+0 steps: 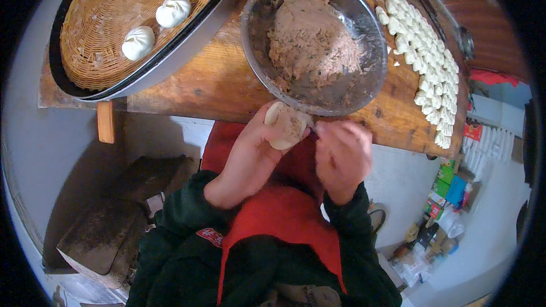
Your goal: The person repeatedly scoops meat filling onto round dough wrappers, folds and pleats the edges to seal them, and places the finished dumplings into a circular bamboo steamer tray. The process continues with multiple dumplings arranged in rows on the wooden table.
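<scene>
My left hand (247, 157) cradles a round dough wrapper (279, 143) just off the table's front edge. Minced filling (289, 123) is spread over the middle of the wrapper. Close on its right, my right hand (344, 157) is curled around a small filling spatula (310, 124), whose metal end reaches the wrapper's edge. Motion blurs this hand, and the handle is mostly hidden in the fingers. Directly beyond both hands stands a steel bowl (256, 66) holding a large mound of minced meat filling (311, 38) with green flecks.
At left, a large round pan (170, 57) with a woven wicker liner (98, 30) holds three pleated buns (172, 11). Many small dough pieces (426, 64) lie in rows on the wooden table (192, 89) at right. Boxes and bags (443, 196) crowd the lower right.
</scene>
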A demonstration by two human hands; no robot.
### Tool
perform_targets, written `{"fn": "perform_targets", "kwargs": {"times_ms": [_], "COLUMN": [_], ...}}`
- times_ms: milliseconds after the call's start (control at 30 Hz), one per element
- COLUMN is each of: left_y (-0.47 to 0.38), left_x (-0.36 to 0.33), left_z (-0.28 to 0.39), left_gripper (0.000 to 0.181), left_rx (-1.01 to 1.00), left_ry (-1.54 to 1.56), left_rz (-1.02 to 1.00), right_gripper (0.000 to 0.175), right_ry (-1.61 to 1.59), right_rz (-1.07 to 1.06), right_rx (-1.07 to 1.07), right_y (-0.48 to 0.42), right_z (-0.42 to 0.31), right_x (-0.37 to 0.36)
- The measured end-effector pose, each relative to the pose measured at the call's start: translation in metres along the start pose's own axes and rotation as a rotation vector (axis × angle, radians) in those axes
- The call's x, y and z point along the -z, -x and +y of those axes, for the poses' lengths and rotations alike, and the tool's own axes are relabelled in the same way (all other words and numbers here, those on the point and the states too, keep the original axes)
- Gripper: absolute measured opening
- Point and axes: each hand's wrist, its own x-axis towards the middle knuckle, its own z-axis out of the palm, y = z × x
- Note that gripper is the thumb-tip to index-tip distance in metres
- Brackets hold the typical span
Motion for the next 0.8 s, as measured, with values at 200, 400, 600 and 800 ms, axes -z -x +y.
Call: {"fn": "perform_targets", "kwargs": {"times_ms": [200,400,600,800], "left_y": [0.005,-0.002,0.001,-0.001], "left_x": [-0.004,0.017,0.018,0.023], "left_z": [-0.002,0.002,-0.005,-0.006], "left_gripper": [0.050,0.047,0.045,0.046], "left_rx": [-0.034,-0.039,0.015,0.024], "left_ry": [-0.232,-0.105,-0.172,0.023], "left_rz": [0.096,0.040,0.162,0.041], "right_gripper": [0.021,0.015,0.026,0.001], "right_ry": [-0.066,0.200,0.250,-0.262], "right_rz": [0.025,0.080,-0.049,0.048], "right_rx": [0.021,0.068,0.106,-0.349], "right_y": [0.005,-0.075,-0.109,-0.014], "right_z": [0.003,0.066,0.093,0.045], "right_x": [0.000,0.007,-0.012,0.024]}}
